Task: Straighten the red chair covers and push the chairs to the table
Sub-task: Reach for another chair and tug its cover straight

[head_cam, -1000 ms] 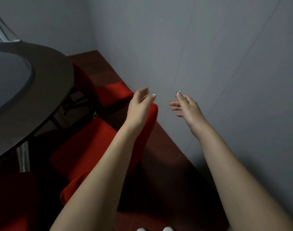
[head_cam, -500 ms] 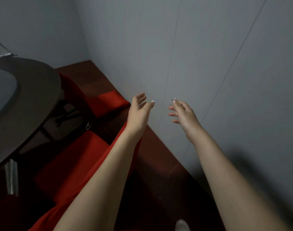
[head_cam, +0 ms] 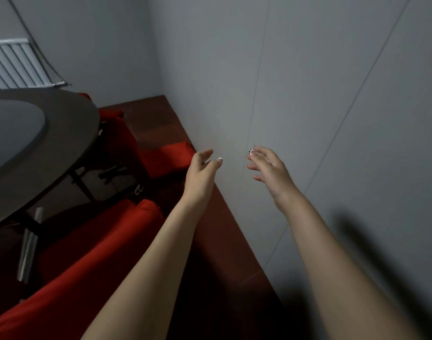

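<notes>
Head view: one round dark table (head_cam: 62,133) sits far left of the fingers. Three red covers, near cover (head_cam: 87,261), middle cover (head_cam: 168,158) and far cover (head_cam: 113,116), lie creased left of the left hand (head_cam: 201,170). Left hand and right hand (head_cam: 271,168) spread loose fingers, holding nothing.

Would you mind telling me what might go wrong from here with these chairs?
The left hand and right hand hover open beside the wall; the right may knock it. The nearer red chair stands close to the legs of the table, so pushing it in could snag them.
</notes>
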`<action>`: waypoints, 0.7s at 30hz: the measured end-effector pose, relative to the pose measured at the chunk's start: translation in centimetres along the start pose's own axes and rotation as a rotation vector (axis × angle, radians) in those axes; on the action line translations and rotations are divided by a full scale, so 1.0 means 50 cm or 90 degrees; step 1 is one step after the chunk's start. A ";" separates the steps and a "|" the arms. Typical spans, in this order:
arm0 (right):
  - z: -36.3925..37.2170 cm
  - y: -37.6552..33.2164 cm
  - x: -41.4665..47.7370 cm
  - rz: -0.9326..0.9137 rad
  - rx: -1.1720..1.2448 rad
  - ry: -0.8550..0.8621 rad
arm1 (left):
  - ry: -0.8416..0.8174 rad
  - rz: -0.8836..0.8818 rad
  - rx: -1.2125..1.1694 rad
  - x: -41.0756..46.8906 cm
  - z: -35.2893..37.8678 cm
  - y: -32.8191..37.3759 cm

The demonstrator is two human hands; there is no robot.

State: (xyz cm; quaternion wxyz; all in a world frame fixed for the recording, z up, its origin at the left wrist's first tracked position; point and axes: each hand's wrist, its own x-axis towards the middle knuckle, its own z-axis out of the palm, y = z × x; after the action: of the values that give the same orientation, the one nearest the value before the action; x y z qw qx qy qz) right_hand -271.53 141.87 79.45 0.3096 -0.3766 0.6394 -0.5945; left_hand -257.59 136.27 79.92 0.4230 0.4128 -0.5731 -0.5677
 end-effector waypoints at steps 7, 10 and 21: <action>-0.053 0.029 0.092 0.007 0.046 -0.061 | 0.042 -0.010 0.011 0.035 0.095 -0.005; -0.051 0.034 0.143 0.007 0.055 -0.077 | 0.056 -0.008 0.017 0.079 0.107 -0.007; 0.049 0.038 0.418 0.026 0.044 -0.140 | 0.099 0.025 -0.001 0.372 0.103 -0.045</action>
State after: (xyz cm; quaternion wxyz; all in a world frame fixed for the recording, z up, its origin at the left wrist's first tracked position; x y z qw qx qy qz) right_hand -280.64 122.86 78.38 0.4029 -0.4152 0.5884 -0.5649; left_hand -268.10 120.06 78.00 0.4775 0.4437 -0.5463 -0.5260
